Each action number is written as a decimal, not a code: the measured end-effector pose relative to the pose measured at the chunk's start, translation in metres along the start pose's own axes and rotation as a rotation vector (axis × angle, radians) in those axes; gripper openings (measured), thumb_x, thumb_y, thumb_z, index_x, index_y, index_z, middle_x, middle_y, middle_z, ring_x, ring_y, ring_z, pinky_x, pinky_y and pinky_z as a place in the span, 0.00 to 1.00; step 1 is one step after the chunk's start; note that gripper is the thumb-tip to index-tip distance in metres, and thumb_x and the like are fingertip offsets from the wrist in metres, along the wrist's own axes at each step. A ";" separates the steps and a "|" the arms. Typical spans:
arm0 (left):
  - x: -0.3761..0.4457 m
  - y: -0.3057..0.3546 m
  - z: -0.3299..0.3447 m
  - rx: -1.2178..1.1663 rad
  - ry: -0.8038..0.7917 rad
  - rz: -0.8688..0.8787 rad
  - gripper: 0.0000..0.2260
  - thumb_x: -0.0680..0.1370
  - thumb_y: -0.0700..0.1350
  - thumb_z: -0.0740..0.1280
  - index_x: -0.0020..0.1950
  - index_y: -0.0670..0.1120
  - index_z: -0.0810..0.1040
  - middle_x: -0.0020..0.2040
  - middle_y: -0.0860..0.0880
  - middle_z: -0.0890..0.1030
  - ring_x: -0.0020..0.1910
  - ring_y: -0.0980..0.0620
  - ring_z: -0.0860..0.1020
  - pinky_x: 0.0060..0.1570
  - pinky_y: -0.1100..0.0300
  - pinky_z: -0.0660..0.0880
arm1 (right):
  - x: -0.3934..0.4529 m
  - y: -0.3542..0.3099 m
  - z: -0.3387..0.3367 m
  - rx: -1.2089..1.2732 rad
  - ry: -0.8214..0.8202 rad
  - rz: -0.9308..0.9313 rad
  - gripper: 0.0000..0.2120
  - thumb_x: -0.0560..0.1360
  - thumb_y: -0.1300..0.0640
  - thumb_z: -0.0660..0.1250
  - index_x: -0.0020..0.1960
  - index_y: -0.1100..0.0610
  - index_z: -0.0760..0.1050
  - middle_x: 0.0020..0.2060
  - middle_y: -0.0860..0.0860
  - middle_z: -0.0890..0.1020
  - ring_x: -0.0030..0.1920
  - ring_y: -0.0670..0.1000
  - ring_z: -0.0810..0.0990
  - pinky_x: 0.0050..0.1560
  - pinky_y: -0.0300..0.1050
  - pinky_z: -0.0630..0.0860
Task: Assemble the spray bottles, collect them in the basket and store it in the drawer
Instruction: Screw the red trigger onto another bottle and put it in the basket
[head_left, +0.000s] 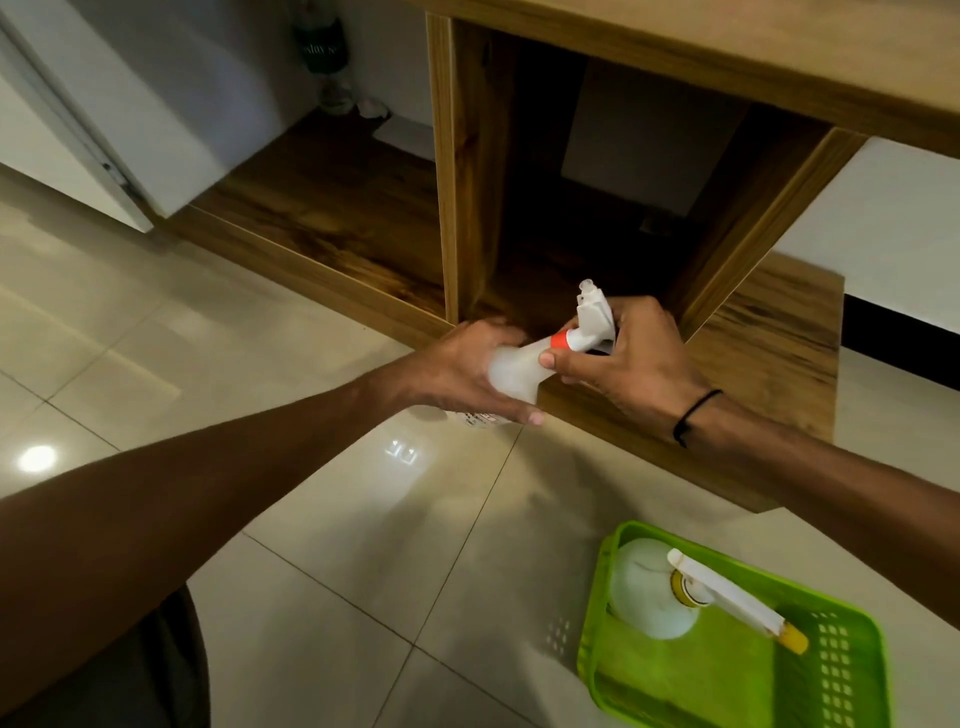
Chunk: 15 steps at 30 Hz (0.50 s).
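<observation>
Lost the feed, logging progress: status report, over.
Left hand gripping bottle; right hand on orange-collared sprayer. One assembled bottle in green basket. Nothing obstructing.

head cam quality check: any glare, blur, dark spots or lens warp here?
Head view: lamp glare on the floor tiles; motion blur smears the left hand and the bottle it grips, right hand slightly sharper; cabinet compartment falls into deep shadow, interior barely readable; wide-angle bends the straight cabinet edges; green basket well lit.
</observation>
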<state>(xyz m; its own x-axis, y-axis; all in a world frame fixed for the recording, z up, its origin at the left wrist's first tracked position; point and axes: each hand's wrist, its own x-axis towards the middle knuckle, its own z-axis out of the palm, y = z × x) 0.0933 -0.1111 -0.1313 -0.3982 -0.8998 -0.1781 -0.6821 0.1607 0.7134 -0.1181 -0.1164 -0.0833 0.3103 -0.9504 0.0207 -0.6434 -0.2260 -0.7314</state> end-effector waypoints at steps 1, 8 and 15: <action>-0.002 -0.002 -0.001 -0.012 -0.031 -0.014 0.29 0.69 0.60 0.81 0.65 0.52 0.75 0.58 0.55 0.78 0.56 0.54 0.80 0.49 0.64 0.81 | 0.000 0.000 -0.001 0.002 -0.007 -0.006 0.18 0.70 0.47 0.80 0.50 0.59 0.82 0.41 0.50 0.86 0.42 0.44 0.85 0.46 0.47 0.85; 0.001 -0.001 0.022 0.075 0.193 -0.033 0.19 0.69 0.56 0.78 0.55 0.50 0.81 0.50 0.53 0.84 0.47 0.52 0.82 0.45 0.53 0.82 | -0.005 0.004 0.010 0.034 -0.011 0.017 0.27 0.62 0.32 0.77 0.43 0.55 0.84 0.38 0.51 0.87 0.42 0.50 0.86 0.43 0.56 0.85; 0.009 0.023 0.051 0.070 0.447 0.029 0.17 0.70 0.49 0.77 0.57 0.46 0.83 0.53 0.48 0.85 0.49 0.50 0.84 0.49 0.57 0.82 | -0.004 -0.004 0.018 -0.041 0.073 0.024 0.13 0.67 0.49 0.81 0.39 0.56 0.82 0.33 0.48 0.85 0.38 0.44 0.85 0.34 0.39 0.79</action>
<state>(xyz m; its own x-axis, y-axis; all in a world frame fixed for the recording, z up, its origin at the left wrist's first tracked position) 0.0431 -0.0948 -0.1513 -0.1244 -0.9788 0.1625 -0.7207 0.2017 0.6632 -0.1042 -0.1074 -0.0929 0.2436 -0.9684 0.0539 -0.6787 -0.2099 -0.7037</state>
